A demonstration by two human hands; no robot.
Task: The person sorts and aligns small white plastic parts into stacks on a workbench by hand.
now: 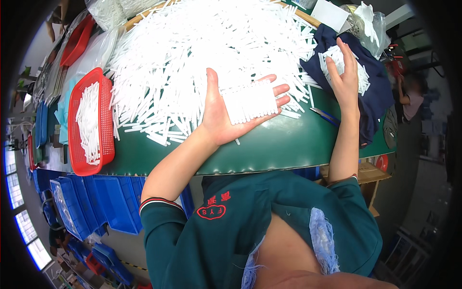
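My left hand (215,119) is turned palm up above the table's near part. Across its palm and fingers lies a neat row of short white plastic sticks (250,102), set side by side. The thumb stands apart from them, and the fingertips show beyond the row. My right hand (345,83) is raised at the right, its fingers apart and no object visible in it. It hovers over a small heap of white sticks (364,81) on a dark blue cloth (378,103), partly hiding that heap. A large loose pile of white sticks (168,58) spreads behind my left hand.
A red perforated basket (107,139) of white sticks stands at the left of the green tabletop (202,161). A blue-handled tool (326,116) lies by the cloth. Blue bins (115,202) sit below the left edge. Plastic bags (108,14) and a white card (330,15) lie farther back.
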